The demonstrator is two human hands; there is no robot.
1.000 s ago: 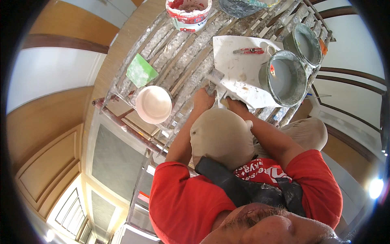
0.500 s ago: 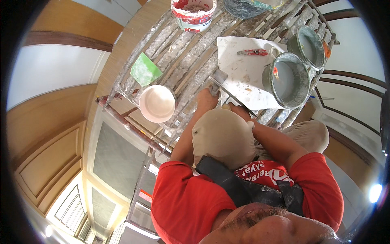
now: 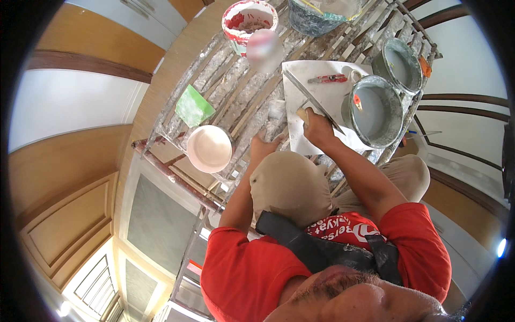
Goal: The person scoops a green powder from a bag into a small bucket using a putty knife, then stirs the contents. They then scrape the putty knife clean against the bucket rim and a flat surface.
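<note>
My right hand (image 3: 317,129) is closed round the wooden handle of a long flat plastering trowel (image 3: 323,111), seen nearly edge-on over a white sheet (image 3: 298,140). My left hand (image 3: 264,146) is lower and to the left, above the slats. Its fingers are curled, and a wide grey blade, seemingly a scraper (image 3: 276,110), extends from it; the handle is hidden. Left of this hand stand a white tub (image 3: 210,148) and a green square piece (image 3: 194,106). A red-handled tool (image 3: 328,79) lies on the sheet.
Two grey-green buckets (image 3: 377,111) (image 3: 397,67) with greyish liquid stand at right. At the far side are a red-and-white bucket (image 3: 249,24) and a dark bucket (image 3: 324,16). The slatted, plaster-crusted platform (image 3: 228,80) has gaps and a metal edge rail (image 3: 177,180) at left.
My right hand has moved up and away with the trowel, over the sheet. My left hand has drawn back slightly with the scraper, so trowel and scraper are now apart.
</note>
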